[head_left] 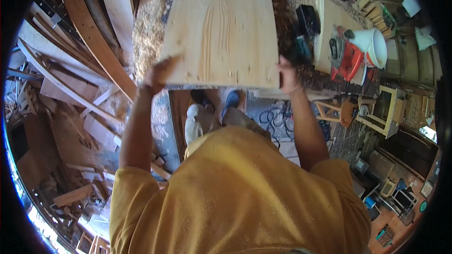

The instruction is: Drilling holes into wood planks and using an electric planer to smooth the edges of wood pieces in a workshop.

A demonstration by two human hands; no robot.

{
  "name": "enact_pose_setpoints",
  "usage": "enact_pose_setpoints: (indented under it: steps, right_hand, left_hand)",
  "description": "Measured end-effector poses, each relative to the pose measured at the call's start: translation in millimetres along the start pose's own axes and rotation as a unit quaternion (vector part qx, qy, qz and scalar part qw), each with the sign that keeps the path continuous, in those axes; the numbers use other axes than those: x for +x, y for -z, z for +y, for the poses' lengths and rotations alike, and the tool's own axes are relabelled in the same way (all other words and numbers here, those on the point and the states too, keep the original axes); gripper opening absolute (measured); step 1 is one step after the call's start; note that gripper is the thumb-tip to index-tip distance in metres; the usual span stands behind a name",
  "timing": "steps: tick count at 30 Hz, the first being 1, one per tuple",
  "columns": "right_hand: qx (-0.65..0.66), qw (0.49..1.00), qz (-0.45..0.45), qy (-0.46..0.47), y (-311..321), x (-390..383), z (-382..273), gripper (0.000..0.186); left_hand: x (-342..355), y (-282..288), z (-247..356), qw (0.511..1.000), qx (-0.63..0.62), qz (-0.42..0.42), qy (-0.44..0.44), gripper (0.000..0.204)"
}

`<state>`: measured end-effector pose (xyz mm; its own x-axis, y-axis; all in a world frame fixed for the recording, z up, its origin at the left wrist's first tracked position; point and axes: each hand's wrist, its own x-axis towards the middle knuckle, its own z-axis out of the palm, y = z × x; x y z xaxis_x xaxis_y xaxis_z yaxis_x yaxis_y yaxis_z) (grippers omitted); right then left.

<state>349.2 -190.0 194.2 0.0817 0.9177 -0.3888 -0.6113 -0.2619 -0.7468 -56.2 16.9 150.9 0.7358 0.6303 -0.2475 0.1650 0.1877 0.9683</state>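
A wide, pale wooden board (221,33) with visible grain and knots stretches away from me over a bench strewn with shavings. My left hand (159,73) is closed on its left near corner, the thumb lying over the top face and slightly blurred. At the right near corner, my right hand (288,76) grips the board's edge, with its fingers partly hidden. The near edge of the board lies in front of my body, above my feet.
Wood shavings (148,33) cover the bench left of the board. To the right are a black case (307,19), a red power tool (347,63) and a white bucket (376,47). Long planks (84,23) lean at left; dark cables (278,120) lie on the floor.
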Motion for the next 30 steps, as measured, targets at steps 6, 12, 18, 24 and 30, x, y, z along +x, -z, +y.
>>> enact_pose_setpoints:
  steps: [6, 12, 18, 24, 30]
  right_hand:
    - [0.212, 0.955, -0.206, 0.025, -7.6, 2.7, -132.1, 0.043]
    - [-0.005, 0.979, -0.049, 0.198, -115.8, 9.2, -238.8, 0.039]
    - [-0.065, 0.972, -0.077, 0.213, -225.4, 42.6, -285.4, 0.038]
    - [-0.2, 0.956, -0.073, 0.203, -309.7, 59.5, -294.3, 0.029]
    - [-0.289, 0.936, -0.072, 0.188, -350.4, 72.7, -279.4, 0.028]
  left_hand:
    - [13.6, -32.9, 207.9, 0.936, -0.309, 0.164, 0.046, 0.044]
    - [33.3, -7.1, 284.3, 0.891, -0.45, 0.049, 0.031, 0.054]
    - [15.1, 44.3, 242.8, 0.832, -0.55, -0.009, -0.063, 0.05]
    - [-3.2, 61.2, 198.8, 0.779, -0.619, -0.068, -0.071, 0.054]
    - [-46.9, 64.2, 183.9, 0.913, -0.059, 0.404, 0.007, 0.053]
